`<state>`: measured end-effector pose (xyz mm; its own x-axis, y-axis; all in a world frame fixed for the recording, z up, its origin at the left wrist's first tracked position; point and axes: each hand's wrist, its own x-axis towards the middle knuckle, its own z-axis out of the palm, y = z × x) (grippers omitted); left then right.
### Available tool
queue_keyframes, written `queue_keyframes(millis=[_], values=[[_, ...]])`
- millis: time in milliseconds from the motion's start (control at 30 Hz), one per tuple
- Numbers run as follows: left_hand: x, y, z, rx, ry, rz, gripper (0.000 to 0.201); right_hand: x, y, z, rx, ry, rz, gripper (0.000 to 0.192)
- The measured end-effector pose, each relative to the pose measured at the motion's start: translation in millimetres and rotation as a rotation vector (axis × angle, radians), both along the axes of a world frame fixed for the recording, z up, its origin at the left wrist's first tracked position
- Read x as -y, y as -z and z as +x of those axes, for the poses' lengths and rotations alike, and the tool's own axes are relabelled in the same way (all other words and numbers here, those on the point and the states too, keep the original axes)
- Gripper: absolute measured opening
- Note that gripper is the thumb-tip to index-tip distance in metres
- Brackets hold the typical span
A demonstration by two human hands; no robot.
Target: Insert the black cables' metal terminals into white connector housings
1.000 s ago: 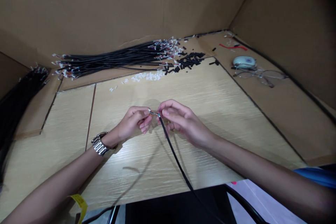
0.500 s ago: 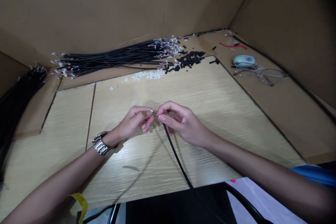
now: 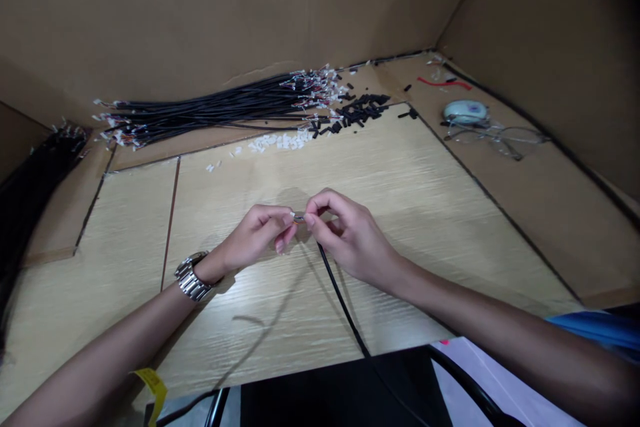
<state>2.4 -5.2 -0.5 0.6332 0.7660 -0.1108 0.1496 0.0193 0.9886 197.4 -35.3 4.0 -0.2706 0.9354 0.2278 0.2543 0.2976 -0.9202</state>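
Over the light wooden table (image 3: 410,200), my left hand (image 3: 255,237) and my right hand (image 3: 345,233) meet fingertip to fingertip. Both pinch the thin-wired end of a black cable (image 3: 343,300), which runs from my right hand down toward me and off the table's near edge. A small connector piece at the cable tip sits between my thumbs and forefingers, mostly hidden. I wear a metal watch (image 3: 191,275) on my left wrist.
A bundle of black cables (image 3: 210,110) lies at the back by the cardboard wall, with a pile of small white connectors (image 3: 283,141) and black sleeve pieces (image 3: 357,113) next to it. More cables (image 3: 30,180) lie far left. Glasses (image 3: 500,139) and a pale oval object (image 3: 465,111) sit right.
My right hand has curled tighter and shifted slightly right on the cable end; my left fingers stay pinched at the tip. The view has tilted a little.
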Motion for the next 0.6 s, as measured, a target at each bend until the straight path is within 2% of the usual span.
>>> queue_keyframes(millis=[100,333,600], values=[[-0.1,0.8,-0.3,-0.005,0.001,0.001,0.041,-0.6,1.1,0.7,0.035,0.036,0.051,0.005],[0.1,0.8,-0.1,0.043,0.003,-0.071,0.039,-2.0,2.8,1.8,0.1,0.011,0.187,0.006],[-0.1,0.7,0.8,0.063,0.029,-0.089,0.042,-1.3,2.2,2.1,0.126,-0.02,0.22,0.004]])
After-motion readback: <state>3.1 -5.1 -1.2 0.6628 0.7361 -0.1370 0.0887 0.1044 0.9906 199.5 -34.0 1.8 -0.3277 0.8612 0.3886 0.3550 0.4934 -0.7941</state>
